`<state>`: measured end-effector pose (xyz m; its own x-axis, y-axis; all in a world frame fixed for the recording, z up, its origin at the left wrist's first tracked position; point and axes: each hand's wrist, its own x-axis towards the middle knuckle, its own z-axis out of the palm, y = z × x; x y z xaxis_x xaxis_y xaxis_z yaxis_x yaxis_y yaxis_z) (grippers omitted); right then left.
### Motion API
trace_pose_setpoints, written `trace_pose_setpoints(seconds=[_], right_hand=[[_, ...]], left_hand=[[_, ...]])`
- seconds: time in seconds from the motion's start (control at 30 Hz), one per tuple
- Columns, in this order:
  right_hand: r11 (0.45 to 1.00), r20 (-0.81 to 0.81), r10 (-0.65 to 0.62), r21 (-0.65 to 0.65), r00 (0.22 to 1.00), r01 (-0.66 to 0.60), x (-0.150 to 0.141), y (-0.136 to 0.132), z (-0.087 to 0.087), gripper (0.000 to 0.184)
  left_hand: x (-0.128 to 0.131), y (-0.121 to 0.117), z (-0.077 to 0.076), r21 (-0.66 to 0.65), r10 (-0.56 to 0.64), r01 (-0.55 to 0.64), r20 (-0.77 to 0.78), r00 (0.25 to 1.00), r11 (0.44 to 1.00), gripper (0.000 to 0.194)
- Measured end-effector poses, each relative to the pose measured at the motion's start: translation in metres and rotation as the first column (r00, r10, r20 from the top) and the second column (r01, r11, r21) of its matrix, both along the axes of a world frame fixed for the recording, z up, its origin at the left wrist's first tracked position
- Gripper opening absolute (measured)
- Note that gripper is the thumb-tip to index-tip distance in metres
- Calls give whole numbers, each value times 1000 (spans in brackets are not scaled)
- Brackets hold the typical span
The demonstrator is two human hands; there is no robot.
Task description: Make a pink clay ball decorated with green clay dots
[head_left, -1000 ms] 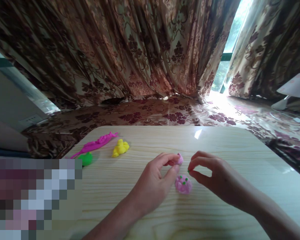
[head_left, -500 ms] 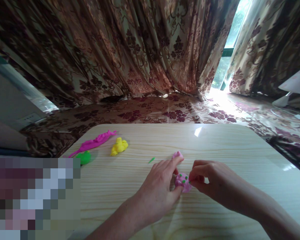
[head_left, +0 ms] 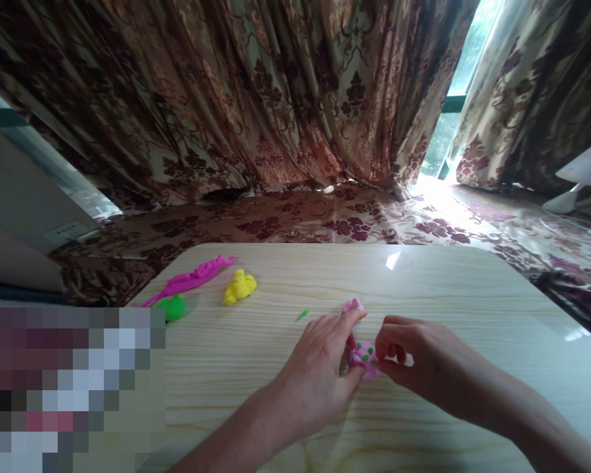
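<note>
A pale pink clay ball (head_left: 363, 358) dotted with small green bits rests on the light wooden table (head_left: 453, 289). My left hand (head_left: 320, 371) steadies its left side between thumb and fingers. From the right, my right hand (head_left: 414, 358) presses its pinched fingertips against the ball. A small pink clay piece (head_left: 353, 305) lies just behind my left fingertips. A thin green clay sliver (head_left: 302, 315) lies on the table to the left.
Near the table's far left corner lie a magenta clay strip (head_left: 190, 281), a green clay lump (head_left: 171, 307) and a yellow clay lump (head_left: 240, 287). Patterned curtains (head_left: 256, 112) hang behind, over a patterned cloth surface. A blurred patch covers the lower left.
My left hand put the small pink piece down and came to grip the ball. My right hand dropped to the ball's right side. A green sliver now shows on the table.
</note>
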<state>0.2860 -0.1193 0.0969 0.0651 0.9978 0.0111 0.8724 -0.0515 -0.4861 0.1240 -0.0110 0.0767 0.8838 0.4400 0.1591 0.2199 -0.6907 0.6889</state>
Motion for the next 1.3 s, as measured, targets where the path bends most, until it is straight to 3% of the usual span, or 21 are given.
trace_pose_setpoints(seconds=[0.23,0.33,0.4,0.5,0.57,0.67,0.8,0.97,1.07,1.17,1.23,1.3], right_hand=[[1000,-3,-5,2,1000,5,-1,2,-4,14],[1000,-14,-9,7,1000,9,2,1,-3,13],[999,-37,-33,21,999,34,5,0,0,12],[996,-42,-72,54,997,74,10,0,6,15],[995,-23,-73,70,997,74,10,1,7,16],[995,-1,-66,81,998,66,9,2,6,17],[993,-9,-60,98,998,61,5,3,4,19],[982,-111,-32,179,993,52,-1,6,3,17],[958,-166,-11,280,986,58,-4,8,1,11],[917,-228,11,392,974,81,-8,10,-1,19],[902,-259,45,425,965,72,-11,10,-3,27],[905,-277,73,422,958,53,-15,11,-4,28]], left_hand=[[2,-3,-2,3,7,-7,14,1000,1000,63],[0,1,6,-8,8,-8,16,1000,1000,61],[-3,12,14,6,30,-30,11,999,1000,49],[-11,37,21,142,160,-155,-26,987,978,20],[-17,51,20,260,263,-234,-85,961,937,14],[-23,61,13,383,338,-248,-188,922,890,11],[-23,58,7,441,371,-232,-259,892,867,11],[-19,55,9,448,386,-260,-215,897,855,13],[-15,50,15,324,363,-309,-124,923,894,10],[-10,39,24,-24,260,-261,-9,965,965,9],[-7,31,29,-283,189,-171,37,981,944,9],[-6,25,31,-476,145,-109,40,989,872,8]])
